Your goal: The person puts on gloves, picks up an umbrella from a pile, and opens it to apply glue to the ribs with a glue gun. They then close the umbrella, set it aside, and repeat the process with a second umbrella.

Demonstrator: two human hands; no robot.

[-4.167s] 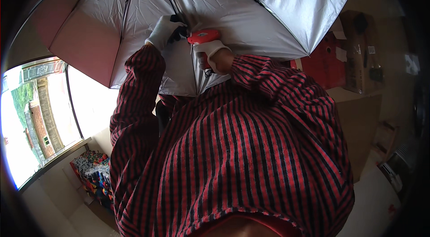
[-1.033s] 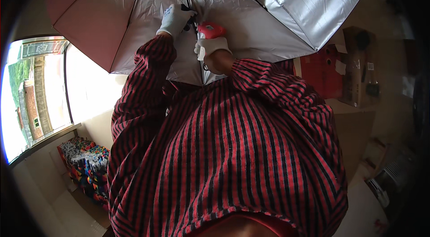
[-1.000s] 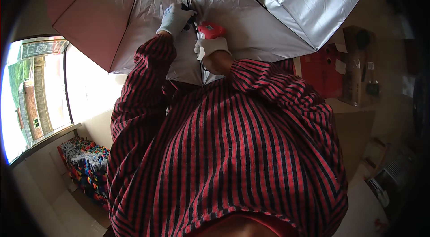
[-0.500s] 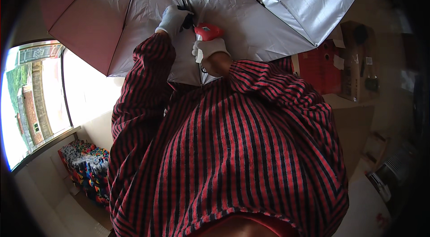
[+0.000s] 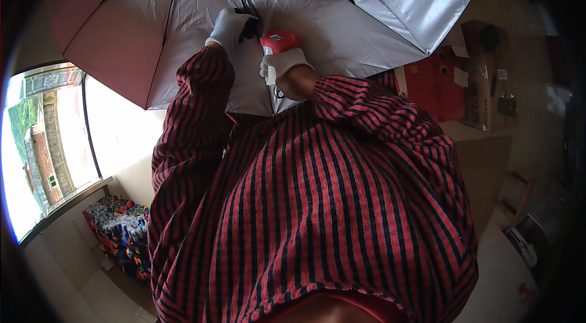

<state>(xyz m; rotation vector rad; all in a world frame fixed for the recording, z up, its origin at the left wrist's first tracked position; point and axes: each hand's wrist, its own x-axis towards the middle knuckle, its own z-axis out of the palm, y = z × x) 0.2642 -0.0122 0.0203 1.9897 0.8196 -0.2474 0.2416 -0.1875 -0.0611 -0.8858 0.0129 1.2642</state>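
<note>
Storeroom-like indoor space, stacked cardboard boxes (image 5: 485, 72), red cartons (image 5: 430, 85), big window (image 5: 49, 146), colourful packs (image 5: 122, 234) on floor

left hand (image 5: 230, 25) on open umbrella (image 5: 317, 11) ribs | right hand (image 5: 282, 63) grips red tool (image 5: 279, 40) | both gloved white

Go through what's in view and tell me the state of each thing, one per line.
Umbrella: open, canopy spread, silver lining showing.
Red handle: gripped.
Left hand: gloved, closed on the dark part at the ribs' centre.
Right hand: gloved, closed around the red handle.
Cardboard box: upright against the wall.
</note>
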